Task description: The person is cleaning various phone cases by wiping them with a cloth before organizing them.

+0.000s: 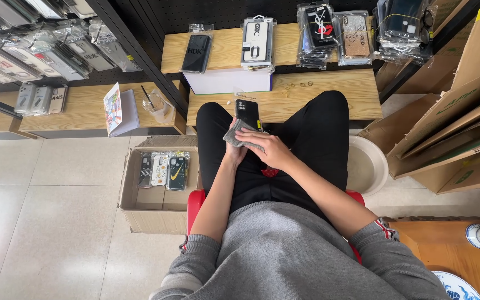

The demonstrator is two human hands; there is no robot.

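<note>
Grey knitted sweater (301,255) fills the bottom of the view, sleeves pushed up, and both forearms reach forward over black trousers (312,133) on a red seat (194,203). Up at the knees, the left hand (234,151) is wrapped around the lower end of a black phone case in clear wrapping (247,113), holding it upright above the lap. Right hand (270,149) lies across it, fingers closed down on a crumpled grey cloth (239,137) and pressing it against the case's lower part. Just beyond the knees runs a low pale wooden bench (329,94), a white box (228,81) on it, with more packaged cases lined up on the shelf behind. Left of the seat sits an open cardboard box (156,194) with three patterned cases inside.
</note>
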